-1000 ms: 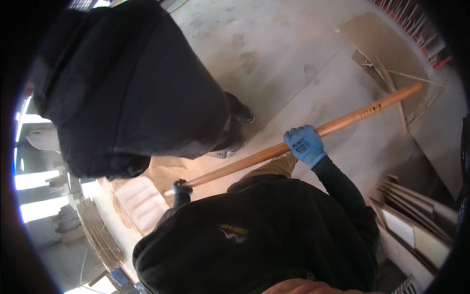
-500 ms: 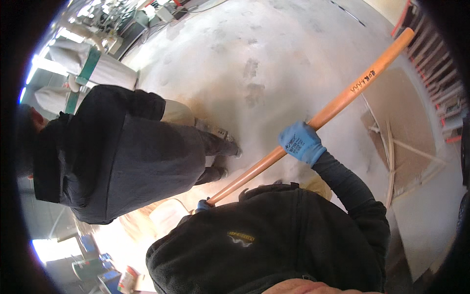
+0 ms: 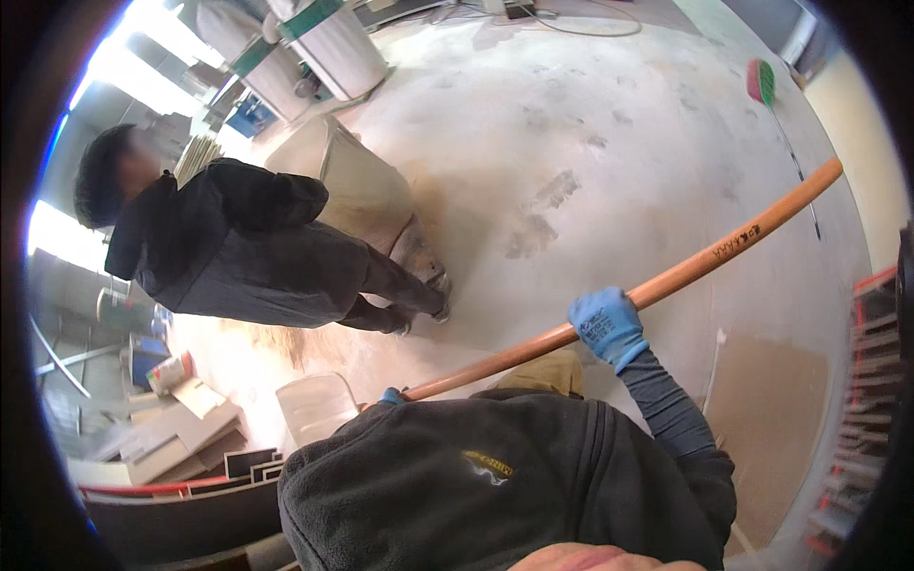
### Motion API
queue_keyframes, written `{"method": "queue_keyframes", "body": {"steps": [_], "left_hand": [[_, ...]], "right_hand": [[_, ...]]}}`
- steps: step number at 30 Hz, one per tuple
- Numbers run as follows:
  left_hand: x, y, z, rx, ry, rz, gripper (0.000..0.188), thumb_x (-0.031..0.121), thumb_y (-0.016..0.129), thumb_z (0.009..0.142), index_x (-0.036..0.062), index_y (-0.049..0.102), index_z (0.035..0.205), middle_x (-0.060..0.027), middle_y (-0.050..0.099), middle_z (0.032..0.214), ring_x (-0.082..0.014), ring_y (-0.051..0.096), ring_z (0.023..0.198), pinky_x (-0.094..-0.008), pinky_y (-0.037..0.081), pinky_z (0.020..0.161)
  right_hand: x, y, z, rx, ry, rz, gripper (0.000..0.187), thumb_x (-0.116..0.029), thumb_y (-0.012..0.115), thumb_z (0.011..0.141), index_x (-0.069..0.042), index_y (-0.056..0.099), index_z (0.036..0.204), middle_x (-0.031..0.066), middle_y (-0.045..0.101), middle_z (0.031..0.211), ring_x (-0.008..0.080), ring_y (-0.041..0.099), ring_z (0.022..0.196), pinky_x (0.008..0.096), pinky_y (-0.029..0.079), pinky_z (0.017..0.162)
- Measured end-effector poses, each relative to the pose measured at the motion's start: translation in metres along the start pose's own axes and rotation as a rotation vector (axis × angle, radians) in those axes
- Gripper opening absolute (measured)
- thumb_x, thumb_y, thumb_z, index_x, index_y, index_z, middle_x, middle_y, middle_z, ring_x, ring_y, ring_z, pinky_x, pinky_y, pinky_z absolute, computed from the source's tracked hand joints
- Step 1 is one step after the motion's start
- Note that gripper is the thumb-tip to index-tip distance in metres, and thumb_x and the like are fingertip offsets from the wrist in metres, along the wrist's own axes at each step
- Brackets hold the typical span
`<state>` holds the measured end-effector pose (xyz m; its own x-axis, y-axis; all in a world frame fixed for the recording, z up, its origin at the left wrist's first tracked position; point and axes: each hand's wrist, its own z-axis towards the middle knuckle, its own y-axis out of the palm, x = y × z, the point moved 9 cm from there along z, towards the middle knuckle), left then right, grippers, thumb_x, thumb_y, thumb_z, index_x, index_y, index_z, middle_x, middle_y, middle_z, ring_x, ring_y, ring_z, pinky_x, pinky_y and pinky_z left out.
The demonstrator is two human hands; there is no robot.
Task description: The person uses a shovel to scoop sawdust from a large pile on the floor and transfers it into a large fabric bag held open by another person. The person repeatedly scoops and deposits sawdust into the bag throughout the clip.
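Observation:
A shovel with a long orange-brown wooden handle (image 3: 705, 262) crosses in front of my body, slanting from the upper right down to the lower left. My right hand (image 3: 607, 326), in a blue glove, is closed round the handle near its middle. Lower down, my left hand (image 3: 391, 395), also blue-gloved, is at the handle's lower end; mostly hidden behind my dark jacket, it appears wrapped round the shaft. Beyond it shows the shovel's pale, broad blade (image 3: 317, 409). I cannot make out any load on the blade.
A person in a dark coat (image 3: 257, 247) stands at the left beside a large beige sack (image 3: 367, 181). Dust-collector bags (image 3: 333, 48) rise behind. Boards (image 3: 181, 443) lie lower left. Right are a red-and-green broom (image 3: 760, 83), a brown panel (image 3: 762, 409) and a red-edged rack (image 3: 866, 381).
My view has turned rightward and shifted, bringing the broom and sack into sight. The shovel handle lies flatter than before, with both hands still on it. The other person appears more upright and farther off.

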<state>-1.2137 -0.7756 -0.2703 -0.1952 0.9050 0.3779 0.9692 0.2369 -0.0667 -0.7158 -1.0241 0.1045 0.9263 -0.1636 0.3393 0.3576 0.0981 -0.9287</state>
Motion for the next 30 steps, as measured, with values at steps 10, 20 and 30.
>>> {"method": "queue_keyframes", "body": {"steps": [10,20,30], "left_hand": [[-0.162,0.148,0.075,0.009,-0.114,-0.112,0.028,0.028,0.065,0.083,0.0078,0.058,0.101,-0.0056,0.063,0.093,-0.0230,0.064,0.086,-0.0346,0.054,0.071],[-0.260,0.258,0.105,0.182,-0.288,-0.463,0.035,0.026,0.068,0.082,0.0067,0.054,0.107,-0.0088,0.062,0.105,-0.0233,0.065,0.094,-0.0342,0.058,0.081],[-0.374,0.280,0.067,0.214,-0.079,-0.513,0.036,0.027,0.056,0.087,0.0042,0.051,0.114,-0.0158,0.059,0.115,-0.0248,0.057,0.102,-0.0303,0.042,0.097]], "right_hand": [[0.107,0.138,-0.038,-0.031,-0.073,0.032,0.006,-0.021,0.062,0.078,-0.019,0.061,0.073,0.0019,0.061,0.066,0.0212,0.063,0.061,0.0404,0.044,0.055],[0.188,0.239,-0.065,0.008,-0.055,-0.119,0.007,-0.021,0.061,0.079,-0.016,0.057,0.078,0.0012,0.059,0.068,0.0197,0.060,0.061,0.0386,0.041,0.059],[0.267,0.320,-0.065,0.016,-0.247,0.013,0.003,-0.020,0.064,0.077,-0.018,0.062,0.076,0.0012,0.063,0.065,0.0202,0.063,0.059,0.0387,0.043,0.054]]}}
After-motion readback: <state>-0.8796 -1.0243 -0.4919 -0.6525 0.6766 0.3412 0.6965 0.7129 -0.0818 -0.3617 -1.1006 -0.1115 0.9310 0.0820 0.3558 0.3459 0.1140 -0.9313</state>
